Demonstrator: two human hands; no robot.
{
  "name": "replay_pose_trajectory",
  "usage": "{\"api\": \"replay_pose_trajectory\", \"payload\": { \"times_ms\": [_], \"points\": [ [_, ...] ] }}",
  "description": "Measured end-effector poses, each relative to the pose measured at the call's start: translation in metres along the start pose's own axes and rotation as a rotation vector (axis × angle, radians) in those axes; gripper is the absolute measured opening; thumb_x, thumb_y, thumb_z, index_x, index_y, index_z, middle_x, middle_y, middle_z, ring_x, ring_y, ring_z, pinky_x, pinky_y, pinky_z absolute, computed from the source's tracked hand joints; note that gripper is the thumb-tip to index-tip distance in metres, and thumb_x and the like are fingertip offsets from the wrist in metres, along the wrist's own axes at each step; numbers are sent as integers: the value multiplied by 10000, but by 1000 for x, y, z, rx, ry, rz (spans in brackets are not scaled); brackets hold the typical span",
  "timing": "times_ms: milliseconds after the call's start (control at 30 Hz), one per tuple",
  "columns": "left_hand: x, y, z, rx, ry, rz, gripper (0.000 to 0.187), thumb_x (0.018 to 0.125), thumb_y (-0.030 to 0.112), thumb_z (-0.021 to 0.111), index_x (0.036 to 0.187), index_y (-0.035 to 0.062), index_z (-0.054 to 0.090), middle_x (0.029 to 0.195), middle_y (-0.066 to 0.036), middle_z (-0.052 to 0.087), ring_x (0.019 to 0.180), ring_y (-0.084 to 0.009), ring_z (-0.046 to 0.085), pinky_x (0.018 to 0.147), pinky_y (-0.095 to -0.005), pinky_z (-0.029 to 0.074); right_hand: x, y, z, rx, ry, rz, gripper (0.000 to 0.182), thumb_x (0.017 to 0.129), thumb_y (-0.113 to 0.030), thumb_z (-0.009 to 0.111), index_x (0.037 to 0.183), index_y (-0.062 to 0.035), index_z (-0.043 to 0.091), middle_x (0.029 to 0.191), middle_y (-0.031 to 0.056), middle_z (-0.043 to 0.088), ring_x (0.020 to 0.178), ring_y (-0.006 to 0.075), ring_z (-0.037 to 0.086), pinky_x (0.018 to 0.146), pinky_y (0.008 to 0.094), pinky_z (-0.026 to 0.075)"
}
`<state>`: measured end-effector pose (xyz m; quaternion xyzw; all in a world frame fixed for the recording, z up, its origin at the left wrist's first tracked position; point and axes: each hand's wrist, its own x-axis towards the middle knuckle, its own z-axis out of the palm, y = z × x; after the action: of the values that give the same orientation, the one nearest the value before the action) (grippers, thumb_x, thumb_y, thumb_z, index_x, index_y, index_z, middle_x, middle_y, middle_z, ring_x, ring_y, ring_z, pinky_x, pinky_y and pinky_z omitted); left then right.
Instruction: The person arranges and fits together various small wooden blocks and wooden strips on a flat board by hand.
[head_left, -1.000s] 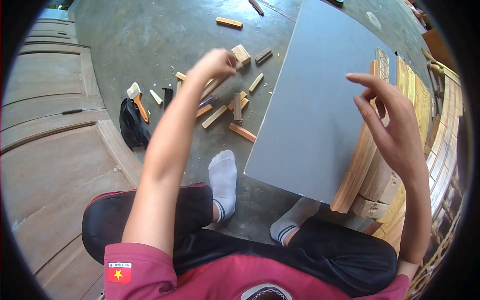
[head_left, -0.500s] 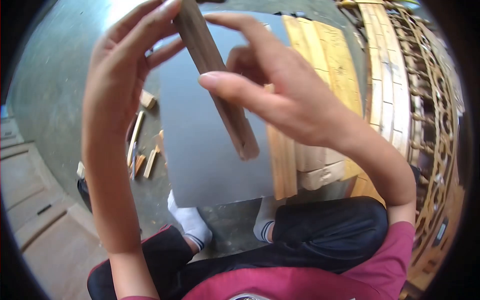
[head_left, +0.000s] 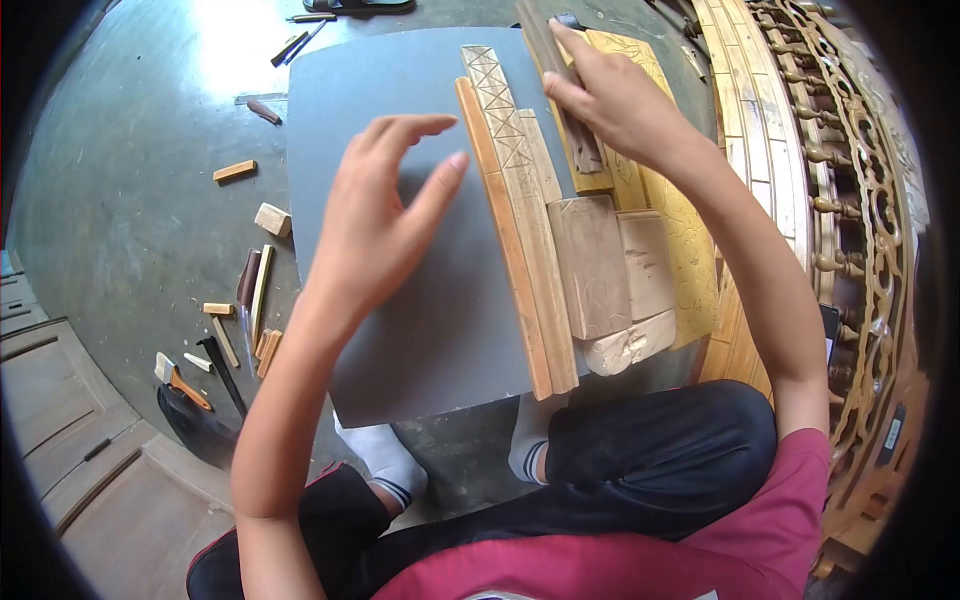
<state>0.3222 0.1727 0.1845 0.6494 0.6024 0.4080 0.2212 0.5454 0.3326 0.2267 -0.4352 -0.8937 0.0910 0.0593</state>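
Note:
My right hand [head_left: 630,110] grips a dark brown wooden strip [head_left: 584,150] over the yellow boards [head_left: 692,270] at the far right of the grey board [head_left: 430,340]. Over the middle of that board hovers my left hand [head_left: 380,215], fingers curved and apart, holding nothing. To its right lie a long orange-brown wooden strip [head_left: 512,255] and a pale strip with a carved X pattern [head_left: 490,90], side by side. Several wooden blocks sit beside them, among them a brown block [head_left: 590,265] and a pale rounded block [head_left: 635,345].
Wood offcuts, such as a small block [head_left: 273,220], and a paintbrush [head_left: 180,385] are scattered on the floor at left. Carved wooden railings [head_left: 830,200] stand along the right. Panelled wood [head_left: 60,410] lies at lower left.
The dark strip has gone from between both hands to the right, held by my right hand alone. My left hand has let go and come lower, with its fingers apart.

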Motion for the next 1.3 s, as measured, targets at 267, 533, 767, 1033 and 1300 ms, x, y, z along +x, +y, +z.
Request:
{"api": "replay_pose_trajectory", "payload": {
  "times_ms": [267,533,767,1033,1300],
  "points": [
    [-13,1,25,122,-43,143,478,1002,266,701,1423,57,607,1444,-144,599,1351,-345,538,1158,-474,423,-7,0,17,-179,-101,-25,586,1093,-365,513,1571,-35,433,963,290,721,956,454,703,888,516,552],
    [-15,0,26,151,-58,131,484,1000,271,699,1429,69,602,1453,-133,592,1364,-339,525,1182,-480,393,-6,-4,17,-249,-117,0,555,1086,-365,545,1527,-33,486,968,265,735,946,437,715,863,518,564],
    [-16,-3,27,139,-53,132,490,1001,268,696,1438,72,593,1454,-133,589,1375,-330,518,1184,-482,383,-5,1,24,-240,-40,-40,498,1096,-348,475,1443,3,538,979,271,738,927,447,720,853,539,571],
    [23,-69,-51,-69,396,356,284,968,253,704,1125,17,727,1059,-159,757,1015,-297,714,921,-411,538,-4,-28,8,23,4,-28,475,1100,-369,524,1513,-134,526,754,129,595,701,307,592,726,441,464],
    [-41,-187,-82,92,638,-363,264,964,270,672,983,32,784,870,-138,784,779,-317,747,788,-420,588,-12,-110,6,253,16,-403,403,1070,-197,629,1471,-159,604,749,40,542,611,106,449,566,312,383]
  ]
}}
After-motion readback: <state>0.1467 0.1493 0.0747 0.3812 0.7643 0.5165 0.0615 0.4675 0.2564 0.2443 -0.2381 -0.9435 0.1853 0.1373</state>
